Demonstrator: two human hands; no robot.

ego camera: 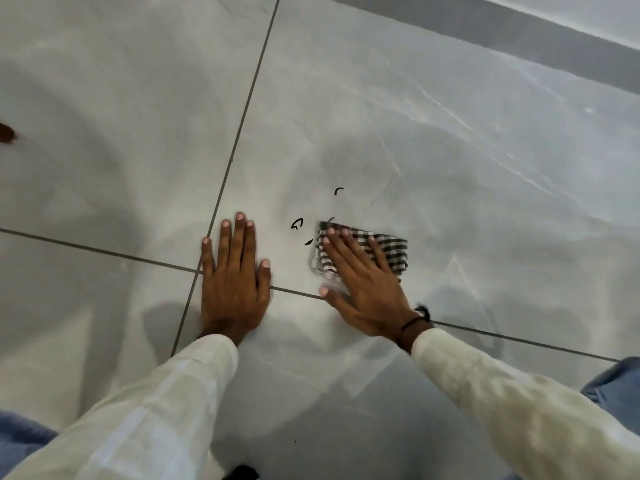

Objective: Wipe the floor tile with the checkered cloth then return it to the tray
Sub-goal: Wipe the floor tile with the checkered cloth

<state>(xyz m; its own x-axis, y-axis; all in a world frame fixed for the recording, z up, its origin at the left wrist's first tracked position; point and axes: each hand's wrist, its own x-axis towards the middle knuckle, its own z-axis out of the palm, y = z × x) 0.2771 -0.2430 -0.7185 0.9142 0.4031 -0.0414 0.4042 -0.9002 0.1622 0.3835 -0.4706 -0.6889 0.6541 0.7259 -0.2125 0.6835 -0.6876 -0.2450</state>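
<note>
The checkered cloth (pixel 391 249), black and white, lies bunched flat on a pale grey floor tile (pixel 433 150). My right hand (pixel 360 282) presses down on it with the fingers spread over its left half. Just left of the cloth are black marks (pixel 297 224) on the tile, and one more small black mark (pixel 338 191) sits above it. My left hand (pixel 233 275) rests flat on the same tile near the grout corner, fingers apart, holding nothing. The tray is not in view.
Dark grout lines (pixel 242 116) divide the floor into large tiles. A grey skirting band and a white wall (pixel 519 26) run along the top right. A dark brown object (pixel 7 132) shows at the left edge. My knees in blue denim (pixel 616 382) are at the lower corners.
</note>
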